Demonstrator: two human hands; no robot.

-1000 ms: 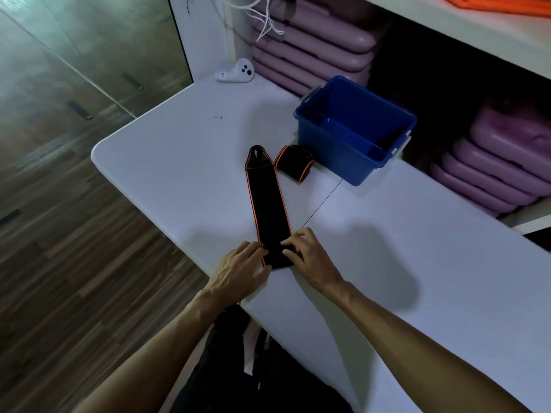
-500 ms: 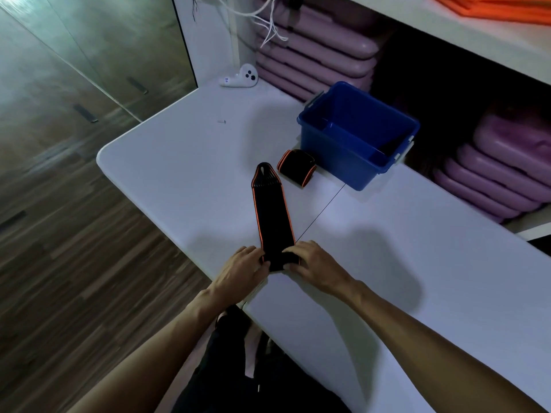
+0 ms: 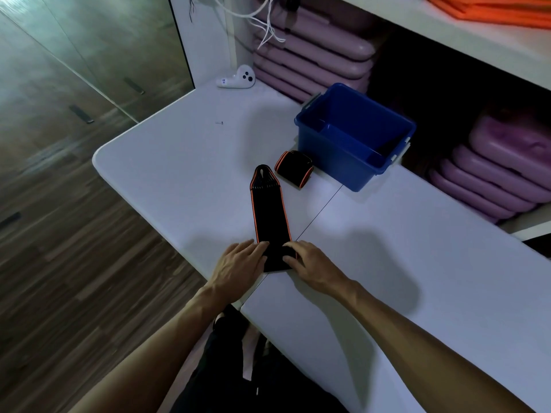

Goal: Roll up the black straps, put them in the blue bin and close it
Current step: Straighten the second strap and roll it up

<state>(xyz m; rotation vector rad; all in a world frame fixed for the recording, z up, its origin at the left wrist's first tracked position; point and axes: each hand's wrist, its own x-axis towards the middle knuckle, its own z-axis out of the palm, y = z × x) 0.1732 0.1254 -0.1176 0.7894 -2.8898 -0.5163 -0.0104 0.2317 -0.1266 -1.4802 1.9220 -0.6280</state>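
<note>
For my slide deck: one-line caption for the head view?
Both hands, left and right, start rolling a flat black strap; a rolled strap lies beside the blue bin.

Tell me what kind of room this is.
Probably a gym or fitness studio's storage corner: stacked purple step platforms fill the white shelving, orange mats lie on top, and black straps are on the white table.

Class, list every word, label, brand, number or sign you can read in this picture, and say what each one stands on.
White controller: a small label with dark marks on its handle, too small and blurred to read.
Flat black strap, rolled strap, blue bin, white table: no text visible.
Nothing else in view bears readable writing.
</note>
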